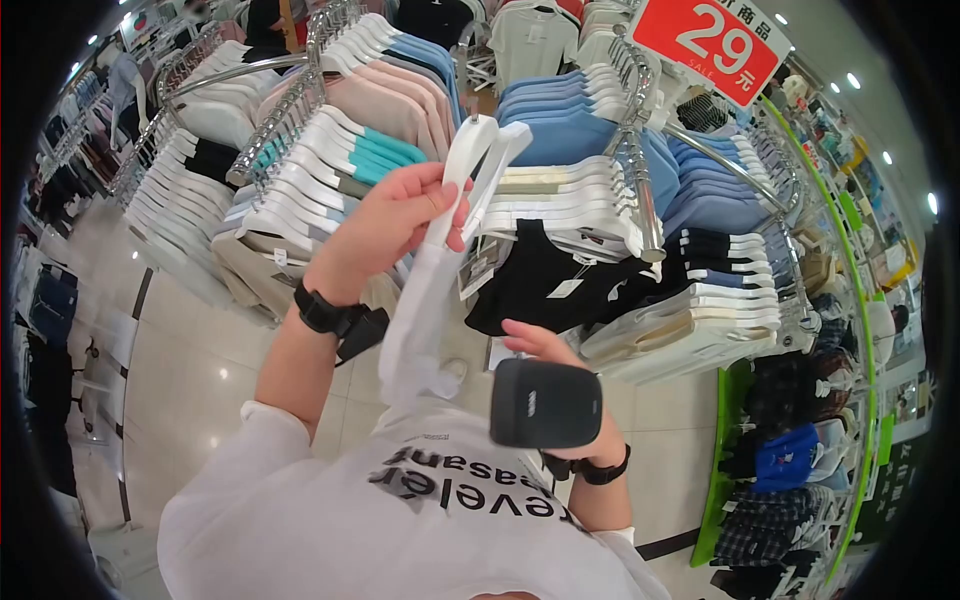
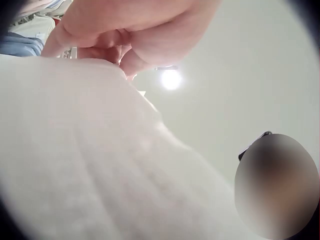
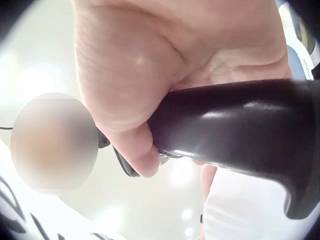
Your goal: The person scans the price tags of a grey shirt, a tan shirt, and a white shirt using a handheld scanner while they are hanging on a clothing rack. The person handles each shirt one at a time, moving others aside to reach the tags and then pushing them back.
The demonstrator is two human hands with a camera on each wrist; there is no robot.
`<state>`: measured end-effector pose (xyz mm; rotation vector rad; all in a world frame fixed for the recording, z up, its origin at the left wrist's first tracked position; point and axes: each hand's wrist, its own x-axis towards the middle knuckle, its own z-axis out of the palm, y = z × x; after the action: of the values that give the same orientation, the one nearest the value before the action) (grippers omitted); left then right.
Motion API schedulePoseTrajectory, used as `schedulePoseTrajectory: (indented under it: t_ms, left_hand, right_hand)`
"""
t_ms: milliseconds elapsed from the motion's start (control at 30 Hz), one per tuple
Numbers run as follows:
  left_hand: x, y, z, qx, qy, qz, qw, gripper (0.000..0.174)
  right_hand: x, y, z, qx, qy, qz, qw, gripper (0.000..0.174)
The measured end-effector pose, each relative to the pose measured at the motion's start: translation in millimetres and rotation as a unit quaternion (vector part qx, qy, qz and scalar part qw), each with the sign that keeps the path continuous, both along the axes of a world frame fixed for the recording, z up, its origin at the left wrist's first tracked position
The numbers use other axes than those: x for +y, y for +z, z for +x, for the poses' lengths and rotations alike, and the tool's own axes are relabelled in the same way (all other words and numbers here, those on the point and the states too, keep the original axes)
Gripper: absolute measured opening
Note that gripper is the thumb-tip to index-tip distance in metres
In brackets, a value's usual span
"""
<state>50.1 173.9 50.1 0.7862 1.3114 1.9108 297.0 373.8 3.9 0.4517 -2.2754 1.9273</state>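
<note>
My left hand (image 1: 400, 215) grips the upper part of a white garment (image 1: 415, 320), beside a narrow white loop at its top. The cloth hangs down in front of my shirt. In the left wrist view, the white cloth (image 2: 75, 135) fills the lower left, with the curled fingers of the left hand (image 2: 130, 35) at its upper edge. My right hand (image 1: 545, 345) holds a black handheld device (image 1: 545, 403) with a rounded, block-shaped head. The right wrist view shows the thumb and palm of that hand (image 3: 135, 65) around the device's dark, flared body (image 3: 235, 130).
Ahead stand chrome racks (image 1: 645, 190) packed with folded-looking hung clothes, among them blue shirts (image 1: 555, 115) and a black sleeveless top (image 1: 550, 280). A red price sign (image 1: 710, 45) hangs upper right. A green-edged display (image 1: 735, 450) stands right, above the tiled floor (image 1: 230, 370).
</note>
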Motion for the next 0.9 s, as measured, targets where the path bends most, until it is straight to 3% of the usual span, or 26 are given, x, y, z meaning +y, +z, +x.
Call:
schedulePoseTrajectory:
  t_ms: [100, 167, 267, 367, 433, 500, 700, 767, 833, 900]
  left_hand:
    - [-15, 4, -14, -0.009, 0.003, -0.012, 1.000, 0.025]
    - [-25, 11, -23, -0.022, -0.003, -0.004, 1.000, 0.026]
    - [-43, 22, -33, -0.037, -0.033, -0.007, 0.999, 0.026]
    - [-57, 29, -39, -0.048, -0.079, 0.017, 0.996, 0.028]
    - [-58, 38, -26, -0.061, -0.055, 0.027, 0.996, 0.028]
    - [-60, 41, -22, -0.072, -0.096, 0.078, 0.990, 0.029]
    - [-61, 51, -9, -0.016, 0.019, 0.068, 0.997, 0.036]
    - [-63, 51, -11, -0.086, 0.064, 0.108, 0.988, 0.037]
    - [-66, 46, -27, -0.079, 0.039, 0.107, 0.990, 0.041]
    - [-67, 43, -36, -0.072, -0.017, 0.135, 0.988, 0.045]
  right_hand:
    - [16, -9, 2, 0.000, -0.045, -0.002, 0.999, 0.071]
    - [21, -11, 5, -0.017, -0.114, -0.014, 0.993, 0.064]
    - [48, -57, 8, -0.033, -0.195, 0.000, 0.980, 0.055]
    - [53, -69, -8, -0.070, -0.217, -0.049, 0.973, 0.047]
    - [49, -75, -22, -0.066, -0.214, -0.071, 0.972, 0.047]
    - [48, -81, -36, -0.066, -0.203, -0.069, 0.975, 0.046]
    - [36, -82, -59, -0.125, -0.181, -0.110, 0.969, 0.038]
    - [28, -84, -67, -0.113, -0.132, -0.220, 0.960, 0.047]
    - [22, -86, -74, -0.106, -0.108, -0.277, 0.949, 0.052]
    - [15, -88, -84, -0.087, 0.004, -0.342, 0.936, 0.059]
